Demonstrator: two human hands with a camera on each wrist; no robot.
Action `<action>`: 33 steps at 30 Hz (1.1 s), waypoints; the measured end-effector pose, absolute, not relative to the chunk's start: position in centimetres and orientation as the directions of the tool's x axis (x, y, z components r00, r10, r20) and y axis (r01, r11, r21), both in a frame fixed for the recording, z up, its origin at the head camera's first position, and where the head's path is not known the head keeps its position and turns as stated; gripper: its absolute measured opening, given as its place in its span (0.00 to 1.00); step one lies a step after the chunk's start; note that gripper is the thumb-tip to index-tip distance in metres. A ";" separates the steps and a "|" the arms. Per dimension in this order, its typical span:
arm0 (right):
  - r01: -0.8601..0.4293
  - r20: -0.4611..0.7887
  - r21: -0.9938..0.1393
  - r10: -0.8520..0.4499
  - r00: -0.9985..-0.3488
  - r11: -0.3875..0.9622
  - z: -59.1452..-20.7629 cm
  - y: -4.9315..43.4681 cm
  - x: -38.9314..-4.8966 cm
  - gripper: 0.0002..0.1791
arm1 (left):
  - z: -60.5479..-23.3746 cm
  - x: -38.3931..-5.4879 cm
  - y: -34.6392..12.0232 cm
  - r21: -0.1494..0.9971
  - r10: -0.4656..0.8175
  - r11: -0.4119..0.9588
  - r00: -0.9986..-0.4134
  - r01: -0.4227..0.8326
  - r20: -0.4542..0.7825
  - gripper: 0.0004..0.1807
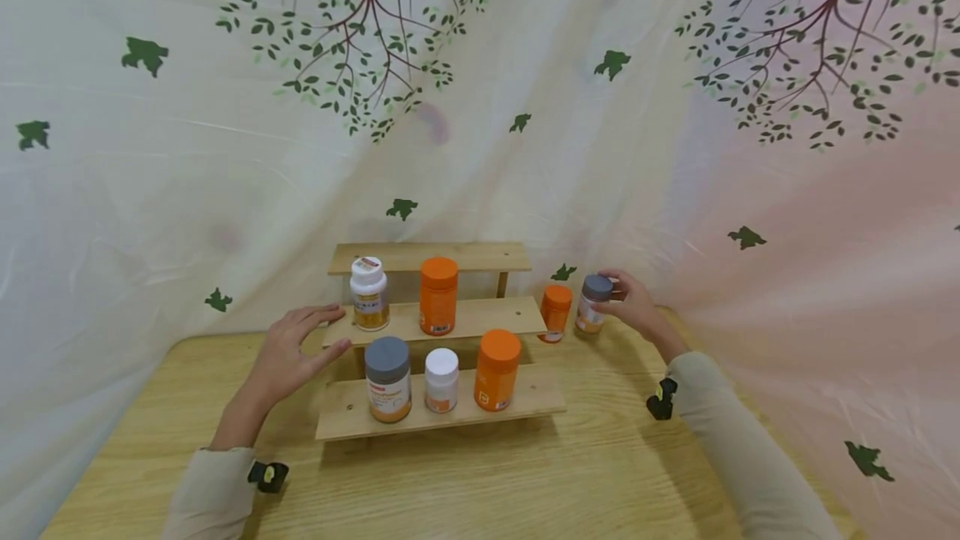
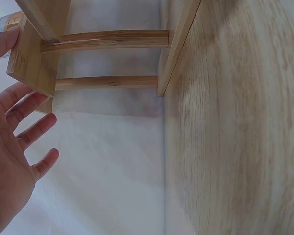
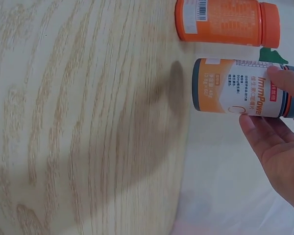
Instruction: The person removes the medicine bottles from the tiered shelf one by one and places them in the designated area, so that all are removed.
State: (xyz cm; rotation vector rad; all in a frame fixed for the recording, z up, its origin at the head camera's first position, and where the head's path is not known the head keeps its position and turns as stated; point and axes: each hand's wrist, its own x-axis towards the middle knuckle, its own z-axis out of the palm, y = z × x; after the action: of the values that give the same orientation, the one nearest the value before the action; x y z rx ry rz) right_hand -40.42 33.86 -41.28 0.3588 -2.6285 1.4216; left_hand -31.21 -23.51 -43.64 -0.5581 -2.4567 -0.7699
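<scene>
My right hand (image 1: 633,307) pinches a grey-lidded supplement bottle (image 1: 591,317) near its lid, right of the shelf rack. Seen from the right wrist, that bottle (image 3: 230,88) has a white and orange label, and its shadow falls on the table by its base. Beside it stands an orange bottle (image 1: 556,311). My left hand (image 1: 281,357) is at the left end of the rack's middle shelf (image 1: 487,317), fingers spread. In the left wrist view, its thumb and fingertips lie right at the shelf end (image 2: 32,61).
On the middle shelf stand a white-capped bottle (image 1: 370,294) and an orange bottle (image 1: 438,297). The lower shelf (image 1: 341,417) bears a grey-lidded bottle (image 1: 388,382), a small white bottle (image 1: 442,382) and an orange bottle (image 1: 497,372). The top shelf (image 1: 427,257) is closest to the curtain (image 1: 480,173).
</scene>
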 end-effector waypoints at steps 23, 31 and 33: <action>-0.259 0.194 -0.803 -0.175 -0.965 0.537 -40.7 32.1 -38.4 0.35 | -43.4 -30.7 -23.2 0.417 0.224 0.765 -0.810 0.491 0.542 0.30; -0.249 0.179 -0.798 -0.180 -0.967 0.549 -41.9 32.6 -39.2 0.35 | -43.5 -30.8 -23.3 0.416 0.221 0.764 -0.806 0.493 0.549 0.30; -0.247 0.181 -0.795 -0.171 -0.968 0.555 -42.9 33.2 -40.1 0.35 | -43.5 -30.8 -23.3 0.414 0.222 0.765 -0.805 0.494 0.551 0.30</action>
State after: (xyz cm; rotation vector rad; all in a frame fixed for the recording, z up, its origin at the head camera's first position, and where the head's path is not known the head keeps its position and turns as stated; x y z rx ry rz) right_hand -40.10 33.16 -42.85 0.3634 -2.6966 1.3979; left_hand -30.77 -23.28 -43.49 -0.5393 -2.4805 -0.7673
